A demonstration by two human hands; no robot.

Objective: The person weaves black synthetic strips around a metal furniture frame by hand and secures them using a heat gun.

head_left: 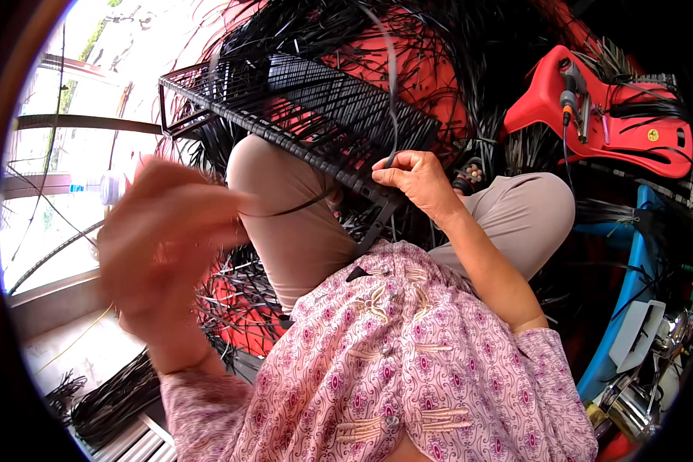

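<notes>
Frame [300,148], blk, part-woven, approx 11 o'clock, near rail by L knee [258,165]. R hand [417,181], btwn 1 & 2 o'clock, thumb + fingertips pinching grey-blk strip [393,92] that runs up twd 12, just beside frame's end. L hand [173,239], 9 o'clock, fingers curled, blurred; can't tell if gripping thin strip [296,206] btwn it & frame. Red chair [624,150] w/ corded tool [568,98], 2 o'clock.

Black woven frame [291,141] beyond the left hand [169,246] and right hand [416,182]; grey strip [393,92] at the latter; red chair [550,81] right of both; beige trousers [273,231] between them; below, pink shirt [431,377] with purple medallions, cream embroidery
</notes>
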